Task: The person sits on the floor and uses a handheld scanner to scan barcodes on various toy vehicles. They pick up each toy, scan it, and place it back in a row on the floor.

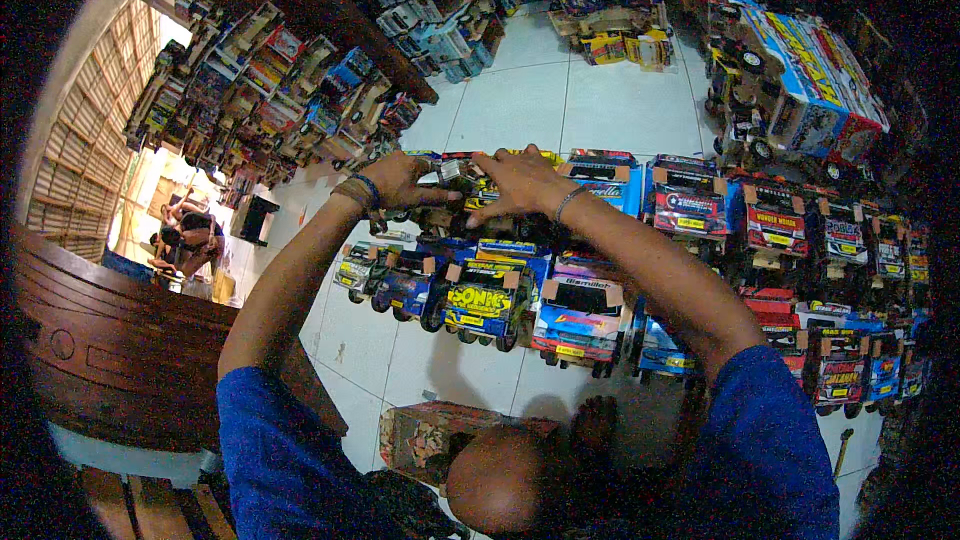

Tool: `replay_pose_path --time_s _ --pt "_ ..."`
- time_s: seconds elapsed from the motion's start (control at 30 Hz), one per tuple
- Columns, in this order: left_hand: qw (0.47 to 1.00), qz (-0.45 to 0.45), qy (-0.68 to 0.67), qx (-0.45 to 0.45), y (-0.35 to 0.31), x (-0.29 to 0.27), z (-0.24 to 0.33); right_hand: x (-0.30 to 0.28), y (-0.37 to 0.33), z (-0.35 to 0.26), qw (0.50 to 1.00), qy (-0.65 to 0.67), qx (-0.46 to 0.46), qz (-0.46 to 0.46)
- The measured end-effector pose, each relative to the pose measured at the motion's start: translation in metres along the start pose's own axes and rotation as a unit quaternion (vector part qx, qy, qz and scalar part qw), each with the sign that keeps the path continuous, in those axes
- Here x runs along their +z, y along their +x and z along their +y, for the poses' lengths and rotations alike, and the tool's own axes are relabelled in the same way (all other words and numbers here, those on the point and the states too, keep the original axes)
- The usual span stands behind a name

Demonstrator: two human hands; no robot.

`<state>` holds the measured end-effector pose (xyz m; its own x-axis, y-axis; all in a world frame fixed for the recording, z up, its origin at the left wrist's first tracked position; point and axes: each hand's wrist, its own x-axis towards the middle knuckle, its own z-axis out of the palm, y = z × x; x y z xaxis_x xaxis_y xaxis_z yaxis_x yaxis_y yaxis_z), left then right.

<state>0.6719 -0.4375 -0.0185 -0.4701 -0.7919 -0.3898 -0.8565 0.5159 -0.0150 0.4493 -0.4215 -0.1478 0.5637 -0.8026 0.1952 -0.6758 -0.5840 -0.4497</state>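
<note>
Both my arms reach forward over rows of colourful cardboard toy trucks on a white tiled floor. My left hand (398, 183) grips the left end of one toy truck (468, 188) in the far row, and my right hand (518, 185) lies flat across its top, fingers spread. Bracelets circle both wrists. Just below my hands stands a blue and yellow toy truck (487, 298) in the nearer row, with a purple one (583, 312) to its right. My hands hide most of the truck between them.
More toy trucks (780, 220) line up to the right. Stacks of them fill the left wall (270, 80) and the far side (610, 0). A dark wooden bench (110, 340) stands at left. Another person (185, 235) sits far left.
</note>
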Motion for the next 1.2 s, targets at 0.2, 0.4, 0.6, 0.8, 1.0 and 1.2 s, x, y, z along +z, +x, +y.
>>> replay_pose_path --time_s 0.2,0.4,0.6,0.8,1.0,1.2 --pt "0.999 -0.027 -0.023 -0.011 -0.001 -0.008 0.010 0.002 0.001 0.002 1.000 -0.001 -0.011 0.012" --pt "0.998 -0.052 -0.019 -0.042 0.000 -0.016 0.021 0.000 -0.002 -0.001 1.000 -0.024 -0.009 0.016" --pt "0.998 -0.058 0.008 -0.028 0.009 -0.014 0.017 -0.001 0.001 0.000 1.000 0.000 -0.003 -0.008" --pt "0.997 -0.065 0.034 -0.031 0.018 -0.005 0.009 0.004 0.001 0.002 1.000 0.004 -0.009 0.029" --pt "0.995 -0.083 0.056 -0.022 0.026 0.000 -0.003 0.001 -0.004 0.000 1.000 0.004 -0.004 0.021" --pt "0.999 -0.024 0.033 0.001 0.026 0.018 -0.015 -0.001 -0.003 -0.003 1.000 -0.002 0.008 0.005"
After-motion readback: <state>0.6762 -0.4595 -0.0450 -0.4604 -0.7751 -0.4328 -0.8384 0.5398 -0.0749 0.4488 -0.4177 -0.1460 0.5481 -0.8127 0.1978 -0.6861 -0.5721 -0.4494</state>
